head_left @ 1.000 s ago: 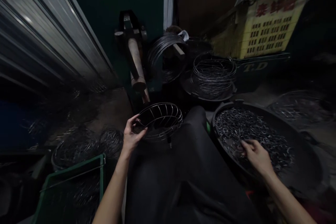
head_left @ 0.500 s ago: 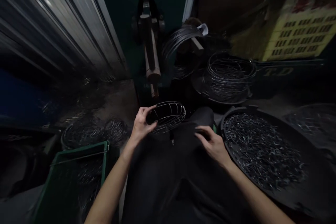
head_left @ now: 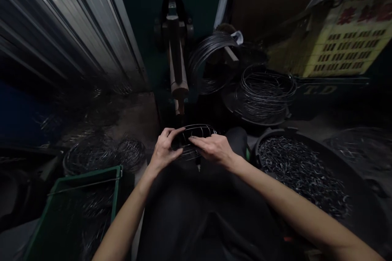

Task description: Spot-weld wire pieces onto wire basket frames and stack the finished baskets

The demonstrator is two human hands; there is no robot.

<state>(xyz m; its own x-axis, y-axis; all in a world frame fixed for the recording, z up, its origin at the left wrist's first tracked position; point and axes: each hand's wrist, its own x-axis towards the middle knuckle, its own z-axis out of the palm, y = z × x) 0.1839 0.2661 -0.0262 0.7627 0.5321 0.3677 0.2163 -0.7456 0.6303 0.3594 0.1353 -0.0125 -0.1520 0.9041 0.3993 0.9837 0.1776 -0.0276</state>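
- I observe the wire frame (head_left: 202, 131) on the wearer's side of the machine arms (head_left: 179, 77), probably for close access.
- The left hand (head_left: 165, 147) pinches the frame's rim between thumb and fingers, presumably to steady it.
- The right hand (head_left: 216, 148) extends its fingers over the frame; I cannot tell whether they grasp anything.
- Right of the machine arms, the round pan (head_left: 361, 208) presents short metal pieces (head_left: 300, 171), apparently within reach.
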